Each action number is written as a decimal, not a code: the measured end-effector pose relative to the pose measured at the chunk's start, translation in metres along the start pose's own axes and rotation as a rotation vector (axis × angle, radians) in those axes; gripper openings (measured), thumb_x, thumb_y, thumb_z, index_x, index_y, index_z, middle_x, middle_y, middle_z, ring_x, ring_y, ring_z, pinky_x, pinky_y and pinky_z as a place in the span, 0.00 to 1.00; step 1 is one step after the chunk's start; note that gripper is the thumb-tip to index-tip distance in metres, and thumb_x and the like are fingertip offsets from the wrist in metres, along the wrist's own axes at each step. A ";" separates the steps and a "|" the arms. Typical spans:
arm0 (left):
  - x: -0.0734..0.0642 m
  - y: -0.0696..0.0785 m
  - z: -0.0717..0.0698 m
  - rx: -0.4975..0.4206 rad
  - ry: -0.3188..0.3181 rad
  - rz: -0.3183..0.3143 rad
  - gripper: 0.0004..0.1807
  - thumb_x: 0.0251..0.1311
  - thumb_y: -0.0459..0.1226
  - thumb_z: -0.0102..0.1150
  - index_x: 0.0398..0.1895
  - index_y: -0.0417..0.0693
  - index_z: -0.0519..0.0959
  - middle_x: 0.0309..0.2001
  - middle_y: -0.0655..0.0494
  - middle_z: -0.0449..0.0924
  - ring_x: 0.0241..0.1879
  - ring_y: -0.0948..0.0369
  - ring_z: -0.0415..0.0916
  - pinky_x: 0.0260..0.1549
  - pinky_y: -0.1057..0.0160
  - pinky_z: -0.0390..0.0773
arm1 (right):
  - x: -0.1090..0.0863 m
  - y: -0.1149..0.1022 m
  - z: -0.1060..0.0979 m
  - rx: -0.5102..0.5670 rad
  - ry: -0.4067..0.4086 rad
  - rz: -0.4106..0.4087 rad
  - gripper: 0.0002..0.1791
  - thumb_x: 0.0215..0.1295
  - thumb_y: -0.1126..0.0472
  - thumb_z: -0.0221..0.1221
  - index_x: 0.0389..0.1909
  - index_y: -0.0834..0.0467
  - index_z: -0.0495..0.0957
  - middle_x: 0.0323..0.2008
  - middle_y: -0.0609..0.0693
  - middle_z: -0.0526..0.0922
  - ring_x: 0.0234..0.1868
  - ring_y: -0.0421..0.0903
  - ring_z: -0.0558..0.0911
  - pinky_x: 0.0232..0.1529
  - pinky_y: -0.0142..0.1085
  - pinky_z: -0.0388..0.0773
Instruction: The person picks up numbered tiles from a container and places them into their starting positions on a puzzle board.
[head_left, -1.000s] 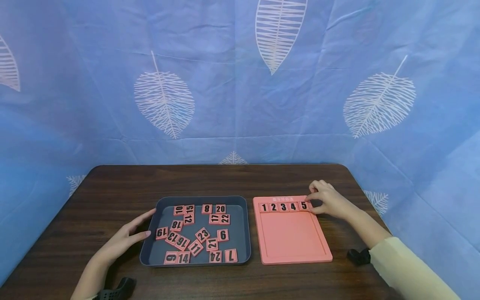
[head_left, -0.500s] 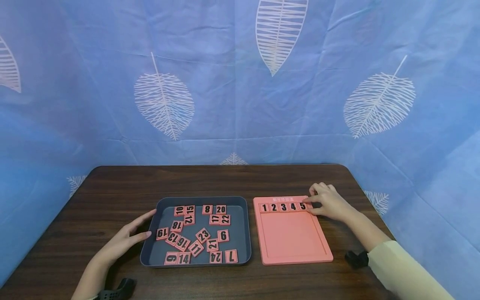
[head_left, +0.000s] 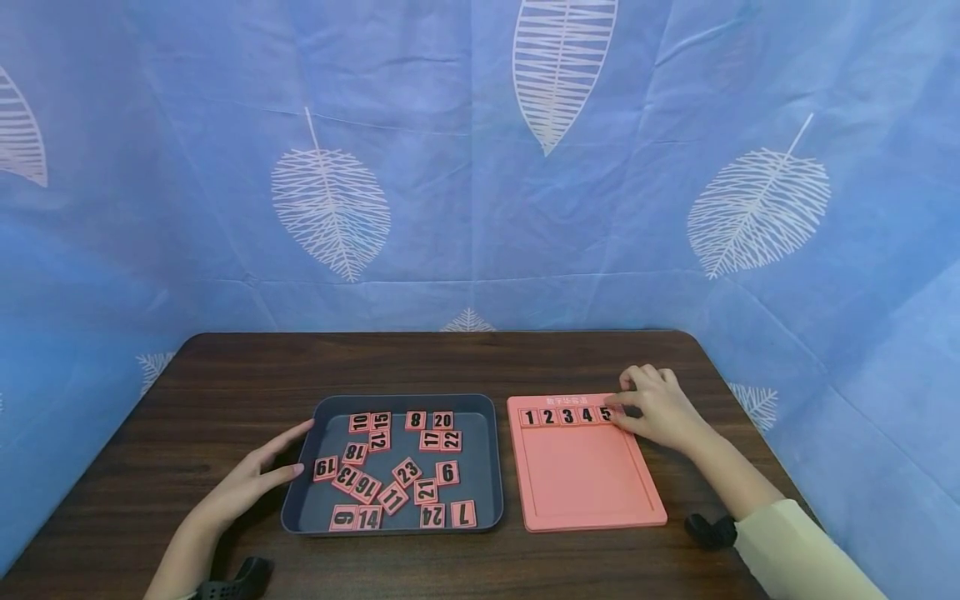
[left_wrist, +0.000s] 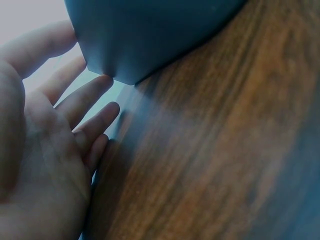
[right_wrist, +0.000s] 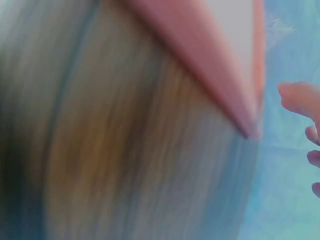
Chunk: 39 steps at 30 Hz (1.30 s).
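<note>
On the pink number board (head_left: 585, 479), tiles 1 (head_left: 529, 417), 2, 3, 4 and 5 (head_left: 604, 413) form a row along the top. My right hand (head_left: 662, 410) pinches the 5 tile at the row's right end, index finger above and thumb below, partly covering it. Blur fills much of the right wrist view, where the board's pink corner (right_wrist: 240, 112) shows beside the thumb (right_wrist: 299, 100). My left hand (head_left: 236, 493) rests against the left side of the dark grey tray (head_left: 482, 471), fingers extended. The left wrist view shows its fingertips along the tray's outer wall (left_wrist: 145, 40).
Several pink number tiles lie scattered in the tray, among them 8 (head_left: 416, 420), 6 (head_left: 447, 472), 7 (head_left: 463, 513) and 14 (head_left: 368, 517). Tray and board stand side by side on a dark wooden table (head_left: 420, 362). A blue leaf-patterned cloth (head_left: 450, 200) hangs behind.
The 5 tile has slid slightly left against the 4, with my right hand moving along and now covering more of it. My left hand and the tray stay in place.
</note>
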<state>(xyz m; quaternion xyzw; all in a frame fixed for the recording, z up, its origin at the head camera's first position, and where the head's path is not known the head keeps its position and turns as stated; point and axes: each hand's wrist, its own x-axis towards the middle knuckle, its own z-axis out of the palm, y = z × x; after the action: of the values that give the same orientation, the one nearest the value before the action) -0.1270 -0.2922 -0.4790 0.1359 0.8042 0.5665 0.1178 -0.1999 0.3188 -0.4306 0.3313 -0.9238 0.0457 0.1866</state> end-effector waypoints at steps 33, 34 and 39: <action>-0.002 -0.001 0.004 -0.020 0.003 0.011 0.33 0.69 0.37 0.51 0.75 0.43 0.52 0.73 0.36 0.46 0.69 0.33 0.39 0.55 0.27 0.52 | 0.064 -0.170 0.011 0.320 0.103 -0.024 0.15 0.46 0.47 0.73 0.38 0.45 0.88 0.36 0.42 0.65 0.42 0.45 0.62 0.47 0.51 0.55; -0.002 -0.001 0.004 -0.018 0.004 0.012 0.33 0.69 0.36 0.51 0.75 0.42 0.52 0.73 0.36 0.46 0.69 0.33 0.39 0.55 0.27 0.52 | 0.065 -0.174 0.012 0.322 0.088 -0.024 0.15 0.47 0.47 0.73 0.38 0.45 0.88 0.36 0.41 0.64 0.42 0.45 0.61 0.47 0.51 0.55; -0.002 -0.002 0.004 -0.015 0.003 0.011 0.33 0.70 0.36 0.50 0.75 0.43 0.52 0.73 0.36 0.45 0.69 0.33 0.39 0.55 0.28 0.53 | 0.072 -0.190 0.016 0.323 0.012 -0.016 0.16 0.47 0.45 0.73 0.38 0.44 0.88 0.36 0.40 0.60 0.42 0.45 0.59 0.49 0.51 0.54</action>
<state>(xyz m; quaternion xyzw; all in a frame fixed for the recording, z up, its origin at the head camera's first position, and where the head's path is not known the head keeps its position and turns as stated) -0.1239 -0.2897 -0.4824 0.1389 0.7993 0.5734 0.1146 -0.1369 0.1255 -0.4265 0.3639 -0.9006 0.1942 0.1368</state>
